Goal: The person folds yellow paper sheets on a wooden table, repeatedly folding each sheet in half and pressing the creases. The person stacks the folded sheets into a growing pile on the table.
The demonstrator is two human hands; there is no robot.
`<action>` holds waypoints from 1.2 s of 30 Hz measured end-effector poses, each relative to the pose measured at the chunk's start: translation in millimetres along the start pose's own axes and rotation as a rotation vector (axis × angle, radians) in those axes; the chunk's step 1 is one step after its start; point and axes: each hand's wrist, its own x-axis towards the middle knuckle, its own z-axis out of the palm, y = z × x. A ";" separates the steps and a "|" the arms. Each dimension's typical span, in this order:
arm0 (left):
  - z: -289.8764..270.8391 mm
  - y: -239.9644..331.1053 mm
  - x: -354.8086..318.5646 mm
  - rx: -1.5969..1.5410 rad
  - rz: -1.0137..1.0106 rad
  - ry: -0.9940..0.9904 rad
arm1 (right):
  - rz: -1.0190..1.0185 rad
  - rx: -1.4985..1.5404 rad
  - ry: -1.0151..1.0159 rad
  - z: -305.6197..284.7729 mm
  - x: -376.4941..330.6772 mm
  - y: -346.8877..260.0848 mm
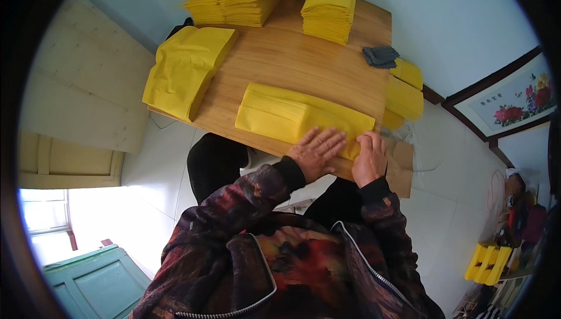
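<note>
A long folded yellow sheet (274,108), cloth-like or paper-like, lies along the near edge of the wooden table (280,56). Its left part shows a band of fine pleats or layered edges, and its right part is smoother. My left hand (318,150) rests flat on its near side, fingers stretched out. At the right end, my right hand (369,158) has its fingers curled and pinched on the sheet's near corner. The fingertips partly hide that corner.
Yellow stacks stand at the table's back left (234,3) and back right (330,6). A puffy yellow bundle (187,67) lies at the left edge. A grey cloth (380,57) sits at the right edge. More yellow bundles (406,94) and cardboard (400,167) are beyond it.
</note>
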 end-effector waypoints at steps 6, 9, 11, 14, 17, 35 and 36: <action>-1.9 -37.7 -15.3 0.038 -0.179 -0.032 | -0.019 -0.014 0.008 1.6 -0.1 0.9; -6.0 -46.5 -22.0 0.062 -0.206 -0.034 | -0.022 0.001 0.023 1.6 -0.4 0.5; -7.8 -51.4 -23.8 0.072 -0.194 0.000 | -0.035 0.011 0.048 0.9 -0.2 0.4; -11.1 -60.6 -25.7 0.110 -0.199 0.016 | -0.003 -0.015 -0.006 -0.1 0.1 0.4; -18.8 -69.0 -29.8 0.123 -0.264 -0.030 | 0.004 -0.004 -0.003 0.3 -0.4 0.6; -73.5 -145.0 -38.1 -0.133 -0.356 -0.153 | 0.041 0.058 0.109 4.0 -4.8 -1.3; -74.9 -147.1 -40.7 -0.134 -0.352 -0.160 | 0.053 0.056 0.104 4.4 -5.1 -1.2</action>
